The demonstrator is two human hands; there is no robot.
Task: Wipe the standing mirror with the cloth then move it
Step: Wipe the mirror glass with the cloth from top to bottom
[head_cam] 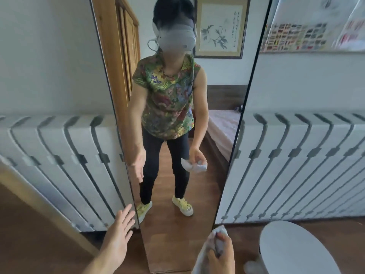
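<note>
Left hand [118, 232] splayed flat; right hand [219, 254] seemingly fisted (tight grip).

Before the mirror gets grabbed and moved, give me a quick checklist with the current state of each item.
1. Left hand free to grip: ok, it is open and empty, fingers spread beside the left edge of the mirror.
2. Left hand already on the frame: not ok, it looks just short of the edge.
3. Right hand free: not ok, it is closed on the bunched cloth.
4. Floor to the right clear: not ok, a round white stool stands close to the mirror's lower right corner.
5. Glass wiped clean: cannot tell.
6. How the mirror is propped behind: cannot tell, hidden.
</note>
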